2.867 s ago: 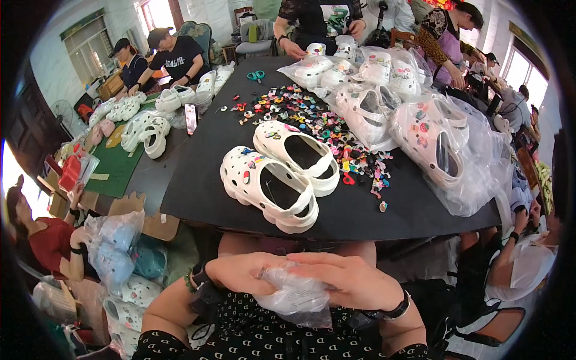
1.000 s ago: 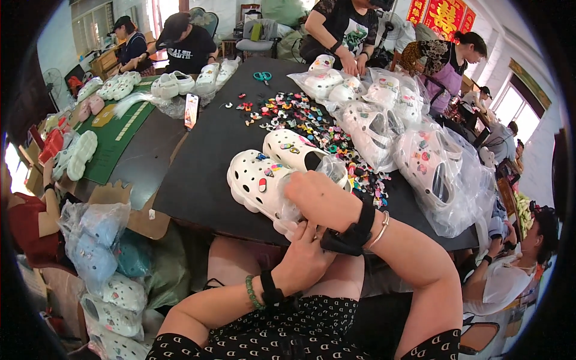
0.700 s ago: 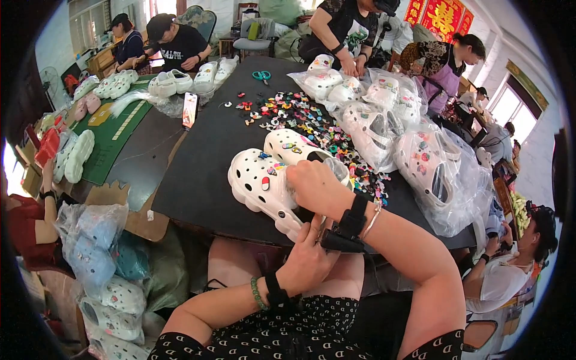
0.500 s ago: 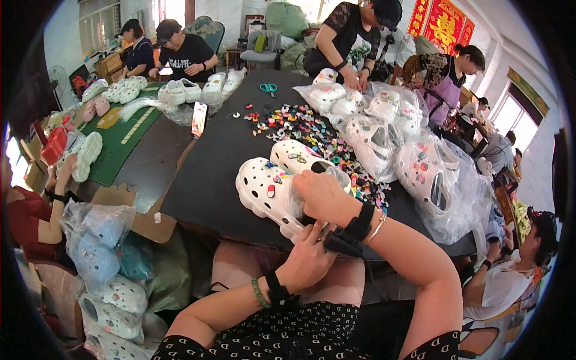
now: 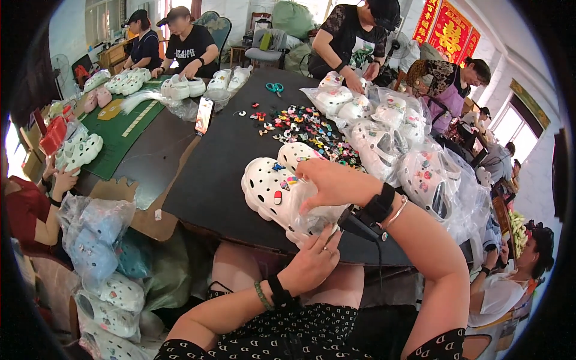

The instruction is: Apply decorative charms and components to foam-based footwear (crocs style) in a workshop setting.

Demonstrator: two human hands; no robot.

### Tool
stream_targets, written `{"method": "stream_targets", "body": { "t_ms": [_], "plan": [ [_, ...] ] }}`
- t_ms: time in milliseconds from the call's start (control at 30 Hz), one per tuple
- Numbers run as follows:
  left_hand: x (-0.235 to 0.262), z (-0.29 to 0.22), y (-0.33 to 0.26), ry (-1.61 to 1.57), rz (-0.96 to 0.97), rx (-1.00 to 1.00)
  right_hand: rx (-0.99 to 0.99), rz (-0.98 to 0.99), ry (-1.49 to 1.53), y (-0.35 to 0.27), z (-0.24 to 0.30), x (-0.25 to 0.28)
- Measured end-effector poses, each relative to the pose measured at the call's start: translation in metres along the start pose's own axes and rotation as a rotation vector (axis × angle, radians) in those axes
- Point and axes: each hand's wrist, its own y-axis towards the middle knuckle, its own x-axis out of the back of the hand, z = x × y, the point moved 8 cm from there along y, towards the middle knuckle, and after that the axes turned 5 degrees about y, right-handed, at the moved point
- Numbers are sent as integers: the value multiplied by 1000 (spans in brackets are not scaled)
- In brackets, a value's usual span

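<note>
A white clog (image 5: pixel 262 185) with small charms, among them a red-and-white capsule shape, rests on the black table in front of me. My left hand (image 5: pixel 311 262) is closed on the heel end of this clog. A second white clog (image 5: pixel 294 153) lies just behind it, partly covered by my right hand. My right hand (image 5: pixel 339 183) hovers over the pair with thumb and fingers apart, and nothing shows between them. Greyish, see-through material (image 5: pixel 316 222) shows at the near clog's opening; I cannot tell what it is.
Loose colourful charms (image 5: pixel 312 129) lie beyond the clogs. Bagged white clogs (image 5: pixel 425 180) line the table's right side. Teal scissors (image 5: pixel 275 88) and a phone (image 5: pixel 204 116) lie farther off. Bags of clogs (image 5: pixel 99 240) stand at lower left. Several people work around the tables.
My right hand has lifted its fingers and spread thumb from fingers. The near clog has shifted slightly right. My left hand stays at its heel end.
</note>
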Motion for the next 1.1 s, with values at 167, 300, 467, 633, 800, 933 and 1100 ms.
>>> {"method": "stream_targets", "body": {
  "t_ms": [167,300,467,633,800,933,1100],
  "plan": [
    [4,5,-2,-43,-24,-29,-131,186,-116,5,17,-12],
    [4,6,0,-100,-18,-25,-119,163,-188,14,11,-23],
    [7,5,2,-75,-22,-53,-161,2,-321,19,2,-31],
    [7,6,2,-60,-44,-33,-234,-22,-301,32,-15,-35],
    [5,12,3,-61,1,-43,-244,12,-275,29,-19,-30],
    [8,12,3,-79,-1,-18,10,140,107,8,-22,1],
    [23,6,1,-77,-62,84,-380,-295,237,-45,-104,42]
  ]
}}
